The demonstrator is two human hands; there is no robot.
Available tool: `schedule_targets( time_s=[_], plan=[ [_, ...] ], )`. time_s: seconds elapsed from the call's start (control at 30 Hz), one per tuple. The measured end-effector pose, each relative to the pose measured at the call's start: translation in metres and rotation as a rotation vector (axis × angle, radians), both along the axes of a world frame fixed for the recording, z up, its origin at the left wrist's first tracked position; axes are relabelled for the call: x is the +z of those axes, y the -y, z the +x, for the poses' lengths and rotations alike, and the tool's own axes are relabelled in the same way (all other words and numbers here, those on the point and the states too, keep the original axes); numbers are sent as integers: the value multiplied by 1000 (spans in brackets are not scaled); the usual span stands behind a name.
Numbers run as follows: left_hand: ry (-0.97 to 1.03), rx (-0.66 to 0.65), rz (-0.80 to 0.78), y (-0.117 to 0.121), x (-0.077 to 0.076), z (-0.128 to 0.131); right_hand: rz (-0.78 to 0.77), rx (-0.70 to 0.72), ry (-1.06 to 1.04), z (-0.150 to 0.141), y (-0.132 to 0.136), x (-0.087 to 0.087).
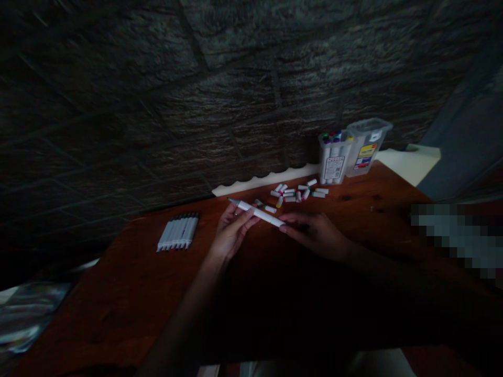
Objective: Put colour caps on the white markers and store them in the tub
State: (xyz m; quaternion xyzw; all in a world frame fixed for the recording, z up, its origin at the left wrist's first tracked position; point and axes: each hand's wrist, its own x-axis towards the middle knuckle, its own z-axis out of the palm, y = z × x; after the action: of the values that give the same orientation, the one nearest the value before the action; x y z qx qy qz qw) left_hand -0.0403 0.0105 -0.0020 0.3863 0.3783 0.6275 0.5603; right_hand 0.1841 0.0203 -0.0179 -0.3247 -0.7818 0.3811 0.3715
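Note:
A white marker (257, 212) is held slantwise above the wooden table, its dark uncapped tip pointing up to the left. My left hand (231, 231) is closed round the marker's barrel near that tip. The fingertips of my right hand (316, 233) pinch its lower right end. Just beyond the hands lie several loose white marker caps (290, 199) with coloured ends. To the left, several uncapped markers (178, 232) lie side by side in a neat row.
Against the stone wall (236, 104) stand a clear case of capped markers (333, 159) and a second clear container (367, 146). A pale scalloped strip (267, 179) runs along the back of the wooden table (129, 283). A plastic-wrapped item (33, 314) lies at lower left.

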Motion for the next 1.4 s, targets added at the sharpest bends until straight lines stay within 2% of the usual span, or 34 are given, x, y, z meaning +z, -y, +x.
schedule_targets(
  time_s=[0.3,0.57,0.7,0.97,1.1,1.4],
  plan=[
    [16,-28,18,2,2,1,-316,11,-102,-3,0,1],
    [29,-28,2,1,4,1,-387,-2,-153,-2,-1,5],
    [18,-34,8,2,3,1,-351,14,-149,-2,-3,1],
    [-124,-133,36,6,-4,10,-128,70,-99,1,-2,6],
    [-100,-105,42,6,-4,11,-73,64,-61,1,-2,3],
    [-96,-36,22,6,-2,14,2,-45,-24,1,-4,-1]
  ],
)
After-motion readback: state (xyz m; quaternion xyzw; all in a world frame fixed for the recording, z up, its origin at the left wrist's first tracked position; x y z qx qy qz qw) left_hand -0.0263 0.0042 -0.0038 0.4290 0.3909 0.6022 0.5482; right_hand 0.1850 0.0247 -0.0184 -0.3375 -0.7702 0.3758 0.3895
